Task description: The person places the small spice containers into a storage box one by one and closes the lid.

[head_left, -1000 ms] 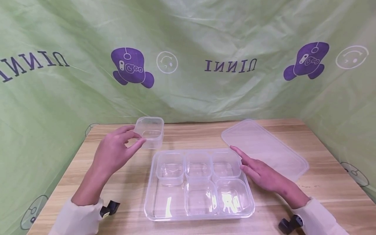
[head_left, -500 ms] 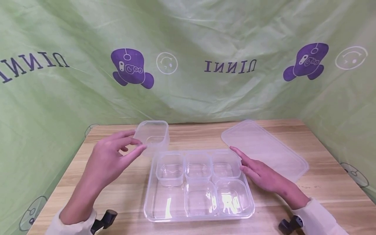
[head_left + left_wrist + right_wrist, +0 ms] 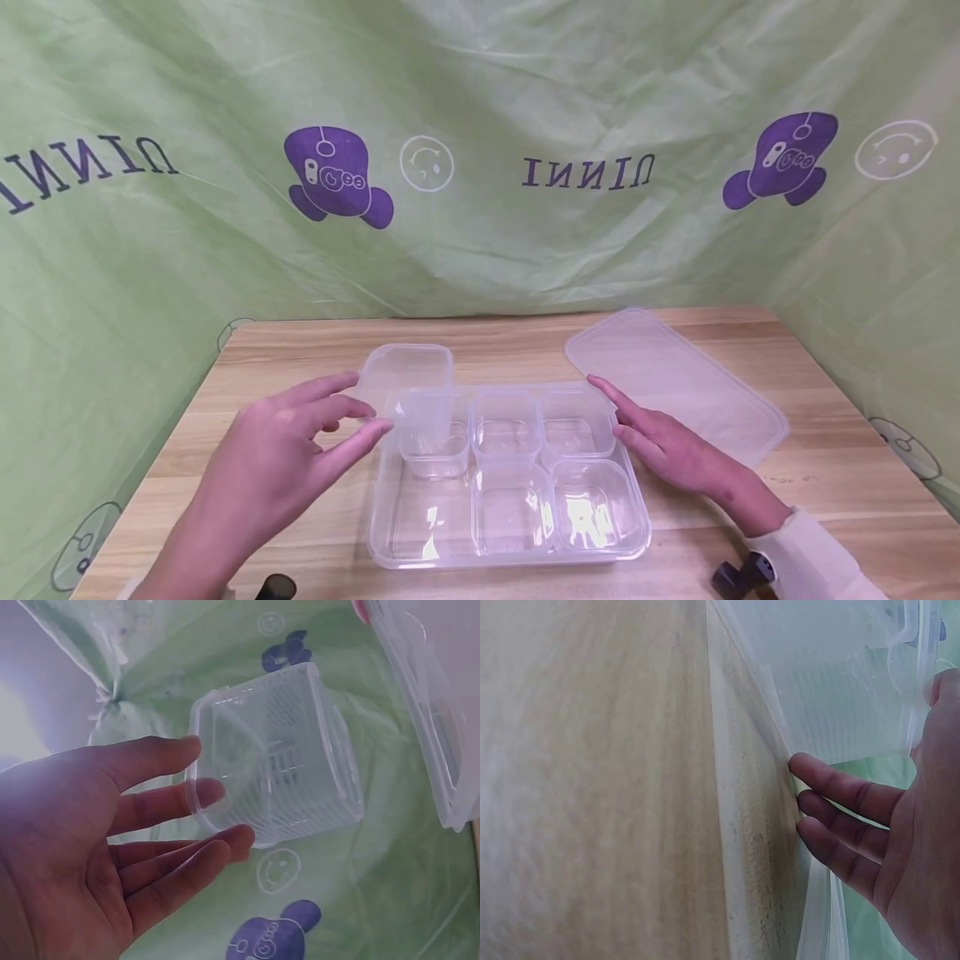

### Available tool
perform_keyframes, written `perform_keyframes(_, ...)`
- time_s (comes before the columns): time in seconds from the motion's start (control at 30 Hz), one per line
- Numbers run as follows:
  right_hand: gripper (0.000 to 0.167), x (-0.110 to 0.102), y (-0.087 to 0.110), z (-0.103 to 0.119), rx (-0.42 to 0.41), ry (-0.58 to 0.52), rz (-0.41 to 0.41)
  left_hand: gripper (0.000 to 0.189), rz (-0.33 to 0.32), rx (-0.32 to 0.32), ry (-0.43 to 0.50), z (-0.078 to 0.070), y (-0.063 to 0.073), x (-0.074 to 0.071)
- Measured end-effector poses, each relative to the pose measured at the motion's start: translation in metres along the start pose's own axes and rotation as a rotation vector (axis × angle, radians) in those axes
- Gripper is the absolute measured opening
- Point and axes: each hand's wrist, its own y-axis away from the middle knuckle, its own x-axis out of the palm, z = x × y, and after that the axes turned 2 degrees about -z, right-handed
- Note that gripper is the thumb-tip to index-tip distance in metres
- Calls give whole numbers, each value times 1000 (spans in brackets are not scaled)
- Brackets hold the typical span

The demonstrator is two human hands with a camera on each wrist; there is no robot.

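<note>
My left hand pinches the rim of a small clear plastic box between thumb and fingers. That box hangs over the back left corner of a large clear tray. Several like boxes sit inside the tray: three along the back, such as the middle one, and two at the front, among them the right one. The tray's front left part holds no box. My right hand rests against the tray's right side with fingers extended, also seen in the right wrist view beside the tray wall.
A large translucent lid lies on the wooden table at the back right. A green printed cloth hangs behind the table and at both sides.
My left hand has carried the small box toward me and slightly right, from behind the tray to above its back left corner. The right hand has stayed in place.
</note>
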Motion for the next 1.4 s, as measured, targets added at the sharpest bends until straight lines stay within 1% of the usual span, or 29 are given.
perform_keyframes(0.07, 62, 0, 0, 0, 1, 0, 3, 13, -9, 29, -3, -3, 3, -1)
perform_keyframes(0.13, 62, 0, 0, -1, 8, -3, 5, 23, -14, 58, -14, -6, 5, -1)
perform_keyframes(0.23, 61, 0, 0, -2, 11, -3, 9, 31, -3, 83, -14, -9, 7, -2)
perform_keyframes(0.27, 61, 0, 0, -1, 12, -3, 9, 31, 7, 85, -16, -10, 8, -2)
perform_keyframes(0.4, 61, 1, 0, 0, 13, -5, 7, 17, 73, 86, 11, -10, 10, -5)
perform_keyframes(0.5, 61, 1, 0, 1, 11, 0, 3, 7, 137, 84, 69, -9, 12, -8)
perform_keyframes(0.57, 61, 1, 0, 2, 12, -1, 4, 6, 178, 82, 109, -8, 15, -9)
perform_keyframes(0.63, 61, 1, 1, 2, 16, -3, 6, 7, 212, 93, 152, -6, 16, -10)
perform_keyframes(0.73, 61, 1, 2, 2, 22, -5, 10, 5, 262, 137, 220, -1, 17, -11)
perform_keyframes(0.9, 62, 1, 2, 1, 23, 2, 8, 5, 334, 264, 336, 13, 13, -7)
perform_keyframes(1.0, 61, 1, 2, 0, 25, 1, 8, 6, 372, 318, 397, 22, 11, -2)
perform_keyframes(1.1, 61, 2, 2, 0, 27, 1, 10, 8, 424, 317, 467, 30, 9, 2)
perform_keyframes(1.23, 61, 1, 2, 0, 28, -3, 10, 11, 499, 265, 539, 40, 7, 5)
perform_keyframes(1.3, 61, 1, 2, -1, 24, -2, 10, 12, 525, 252, 564, 45, 7, 7)
perform_keyframes(1.4, 61, 1, 2, -1, 17, 0, 11, 13, 558, 267, 613, 51, 6, 11)
